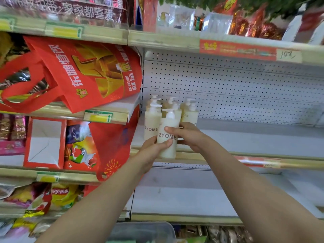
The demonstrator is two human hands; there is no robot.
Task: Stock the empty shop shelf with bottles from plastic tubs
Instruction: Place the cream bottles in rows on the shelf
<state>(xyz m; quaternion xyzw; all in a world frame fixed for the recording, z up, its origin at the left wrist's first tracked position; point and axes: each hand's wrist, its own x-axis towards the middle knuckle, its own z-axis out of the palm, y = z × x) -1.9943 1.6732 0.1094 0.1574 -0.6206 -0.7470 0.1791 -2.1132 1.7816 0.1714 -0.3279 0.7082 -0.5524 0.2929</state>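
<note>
A cream pump bottle (167, 135) marked ZYOME stands at the front edge of the white shelf (245, 137). My left hand (154, 148) grips its lower body from the left. My right hand (189, 135) wraps its right side, fingers across the label. Behind it, several more cream pump bottles (152, 120) stand upright in the shelf's left rear corner, against the perforated back panel. The corner of a clear plastic tub (149, 232) shows at the bottom, its contents hidden.
Red gift bags (91, 72) lean on the neighbouring shelf unit at left and overhang the divider. Snack packets (57, 195) fill the lower left shelves. A second white shelf (192, 199) lies below. Foil-wrapped goods (254, 25) sit on the top shelf.
</note>
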